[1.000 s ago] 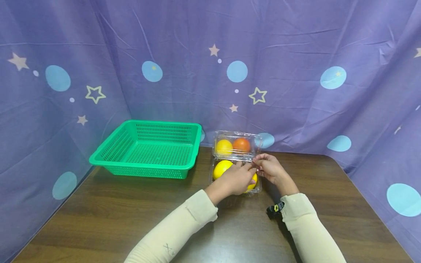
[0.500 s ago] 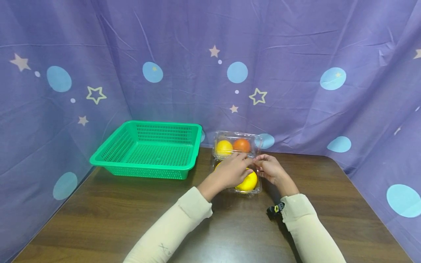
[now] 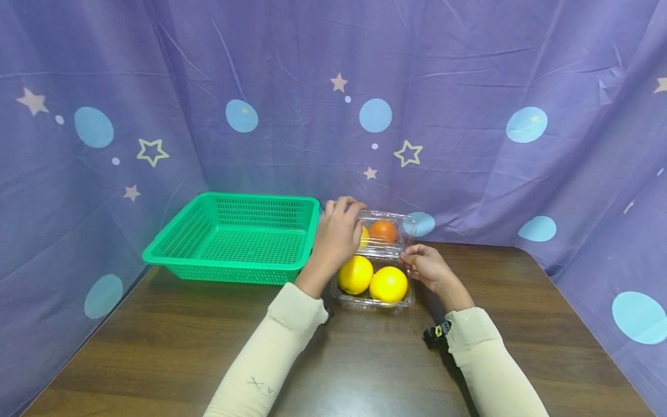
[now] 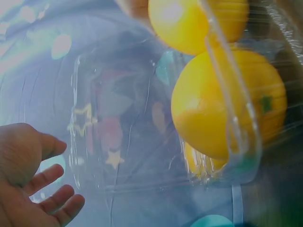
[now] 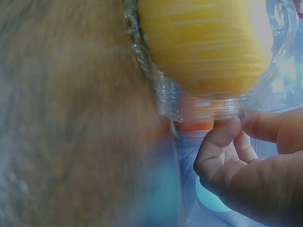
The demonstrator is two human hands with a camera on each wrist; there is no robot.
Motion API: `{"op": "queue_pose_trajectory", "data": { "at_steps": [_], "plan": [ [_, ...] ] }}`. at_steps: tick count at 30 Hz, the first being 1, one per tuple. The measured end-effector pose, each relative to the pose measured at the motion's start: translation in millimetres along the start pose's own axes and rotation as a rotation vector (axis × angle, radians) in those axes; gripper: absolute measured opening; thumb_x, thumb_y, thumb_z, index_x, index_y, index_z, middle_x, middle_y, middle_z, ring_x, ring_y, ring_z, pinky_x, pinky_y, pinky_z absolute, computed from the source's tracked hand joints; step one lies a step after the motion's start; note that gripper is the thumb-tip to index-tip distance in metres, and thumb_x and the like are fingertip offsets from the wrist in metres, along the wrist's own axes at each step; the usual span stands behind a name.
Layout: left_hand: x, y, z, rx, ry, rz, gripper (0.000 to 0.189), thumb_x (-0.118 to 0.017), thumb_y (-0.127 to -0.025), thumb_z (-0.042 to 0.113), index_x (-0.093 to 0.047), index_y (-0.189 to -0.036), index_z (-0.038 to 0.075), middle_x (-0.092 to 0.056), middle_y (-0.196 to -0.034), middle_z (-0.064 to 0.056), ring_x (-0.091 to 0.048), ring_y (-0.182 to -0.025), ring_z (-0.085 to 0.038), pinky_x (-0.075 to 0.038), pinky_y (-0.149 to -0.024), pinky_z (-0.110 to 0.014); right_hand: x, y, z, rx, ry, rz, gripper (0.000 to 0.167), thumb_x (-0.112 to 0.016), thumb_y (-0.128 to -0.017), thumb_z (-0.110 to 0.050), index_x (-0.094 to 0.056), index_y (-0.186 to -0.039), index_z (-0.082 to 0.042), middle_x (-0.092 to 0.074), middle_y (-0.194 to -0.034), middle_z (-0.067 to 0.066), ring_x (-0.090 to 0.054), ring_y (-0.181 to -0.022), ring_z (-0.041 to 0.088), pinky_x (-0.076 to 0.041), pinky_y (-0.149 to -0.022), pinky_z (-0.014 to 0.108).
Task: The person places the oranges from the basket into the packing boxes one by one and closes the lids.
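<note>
A clear plastic clamshell box [image 3: 372,303] lies on the table with its lid [image 4: 128,156] raised at the back. Two yellow-orange round fruits, like oranges, sit in its front part: one on the left [image 3: 355,274], one on the right [image 3: 388,284]. Behind them a red-orange fruit [image 3: 383,231] and another yellow one [image 3: 365,235] show through the plastic. My left hand [image 3: 336,234] is at the lid's upper left; in the left wrist view its loosely bent fingers [image 4: 49,179] face the lid's edge, holding nothing. My right hand [image 3: 427,267] pinches the box's right edge between thumb and fingertips.
A green perforated plastic basket [image 3: 245,272] stands at the left of the brown wooden table [image 3: 385,359]. A purple curtain [image 3: 458,174] with stars and blue dots hangs right behind the table. Black cameras are strapped at both wrists.
My left hand has moved from over the front fruits, leftward and back, up to the raised lid, uncovering both front fruits. The right hand has kept its pinch in place.
</note>
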State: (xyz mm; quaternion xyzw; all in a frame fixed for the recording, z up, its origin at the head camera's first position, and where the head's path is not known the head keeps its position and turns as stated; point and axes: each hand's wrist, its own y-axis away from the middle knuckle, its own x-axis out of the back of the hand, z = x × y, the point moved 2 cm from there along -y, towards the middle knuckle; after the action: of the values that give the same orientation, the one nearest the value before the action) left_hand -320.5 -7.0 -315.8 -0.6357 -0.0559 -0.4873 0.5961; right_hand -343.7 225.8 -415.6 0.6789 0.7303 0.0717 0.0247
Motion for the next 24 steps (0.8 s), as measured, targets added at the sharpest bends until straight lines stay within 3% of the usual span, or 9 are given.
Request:
{"op": "queue_pose_trajectory", "data": {
  "at_steps": [6, 10, 17, 24],
  "plan": [
    [0.5, -1.6, -7.1, 0.059, 0.035, -0.013, 0.033, -0.066, -0.1, 0.012, -0.068, -0.133, 0.013, -0.062, -0.132, -0.01, -0.055, -0.114, -0.034, -0.05, -0.093, -0.045, -0.4, 1.2, -0.5, 0.021, 0.024, 0.007, 0.004, -0.056, -0.102, -0.001, -0.052, -0.102, -0.001, -0.062, -0.089, 0.006, -0.055, -0.077, 0.016, -0.051, -0.067, 0.026],
    [-0.3, -0.7, -8.2, 0.062, 0.045, -0.029, 0.028, -0.064, -0.101, 0.013, -0.071, -0.128, 0.012, -0.064, -0.127, -0.01, -0.056, -0.111, -0.034, -0.049, -0.094, -0.045, 0.1, 0.9, -0.8, 0.028, 0.028, 0.003, 0.004, -0.056, -0.102, -0.001, -0.052, -0.1, -0.002, -0.062, -0.089, 0.006, -0.054, -0.077, 0.017, -0.052, -0.066, 0.026],
    [-0.5, 2.1, -9.6, 0.048, 0.058, 0.003, 0.021, -0.065, -0.1, 0.011, -0.074, -0.119, 0.011, -0.066, -0.118, -0.011, -0.056, -0.106, -0.033, -0.049, -0.091, -0.042, 1.9, 0.4, -2.6, 0.036, 0.044, -0.009, 0.005, -0.056, -0.102, 0.0, -0.051, -0.103, 0.0, -0.06, -0.087, 0.004, -0.053, -0.075, 0.016, -0.05, -0.065, 0.025],
    [0.1, 6.2, -10.1, 0.043, 0.068, 0.035, 0.019, -0.065, -0.1, 0.008, -0.076, -0.114, 0.012, -0.067, -0.112, -0.01, -0.056, -0.101, -0.031, -0.049, -0.088, -0.041, 7.7, 1.8, -9.2, 0.091, 0.211, -0.001, 0.01, -0.057, -0.1, -0.001, -0.056, -0.106, 0.007, -0.062, -0.09, 0.008, -0.056, -0.075, 0.016, -0.056, -0.068, 0.027]
  ]
}}
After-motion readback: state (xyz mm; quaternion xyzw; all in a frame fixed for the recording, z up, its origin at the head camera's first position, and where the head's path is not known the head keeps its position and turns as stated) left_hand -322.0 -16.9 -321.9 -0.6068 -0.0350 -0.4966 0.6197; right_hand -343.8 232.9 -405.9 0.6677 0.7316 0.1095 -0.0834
